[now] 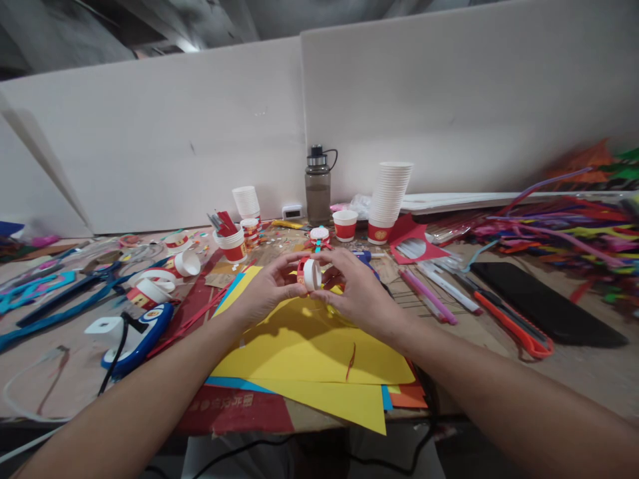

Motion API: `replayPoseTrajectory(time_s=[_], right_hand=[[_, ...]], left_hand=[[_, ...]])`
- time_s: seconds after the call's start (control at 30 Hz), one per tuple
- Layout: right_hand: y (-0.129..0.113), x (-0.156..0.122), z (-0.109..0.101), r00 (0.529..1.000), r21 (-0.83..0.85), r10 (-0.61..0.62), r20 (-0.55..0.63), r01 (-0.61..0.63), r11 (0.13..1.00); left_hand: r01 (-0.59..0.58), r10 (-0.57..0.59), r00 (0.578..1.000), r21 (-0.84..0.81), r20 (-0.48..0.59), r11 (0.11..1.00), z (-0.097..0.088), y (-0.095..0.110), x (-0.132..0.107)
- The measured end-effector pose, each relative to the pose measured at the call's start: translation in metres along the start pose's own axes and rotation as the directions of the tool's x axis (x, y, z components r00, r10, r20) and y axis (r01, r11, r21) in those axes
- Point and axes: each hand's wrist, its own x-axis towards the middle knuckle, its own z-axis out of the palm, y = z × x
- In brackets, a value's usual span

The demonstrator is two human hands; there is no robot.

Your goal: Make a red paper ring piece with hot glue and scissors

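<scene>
Both hands hold one small red-and-white paper cup piece (310,275) above the yellow paper. It is cut short, and its white round side faces right. My left hand (272,285) closes on the red side with thumb below and fingers above. From the other side my right hand (352,286) grips the white edge. Beneath them lie yellow paper sheets (299,346) with blue and orange sheets under them. Just beyond the fingers is another short red-and-white cup piece (319,235) with a teal strip. Part of a yellow object by my right palm is hidden.
Behind stand a water bottle (318,189), a tall paper cup stack (389,199) and a single cup (344,226). To the right lie a utility knife (514,322), a black phone (546,303) and pipe cleaners (549,233). A blue-and-white power strip (142,342) sits left.
</scene>
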Motion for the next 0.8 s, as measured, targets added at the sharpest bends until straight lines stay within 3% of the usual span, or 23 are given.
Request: replayPoseTrajectory(time_s=[0.8], right_hand=[[0.0001, 0.0007, 0.0004, 1.000, -0.085, -0.006, 0.004, 0.006, 0.996]], left_hand=[[0.079, -0.072, 0.995, -0.105, 0.063, 0.991, 0.0033, -0.0018, -0.0021]])
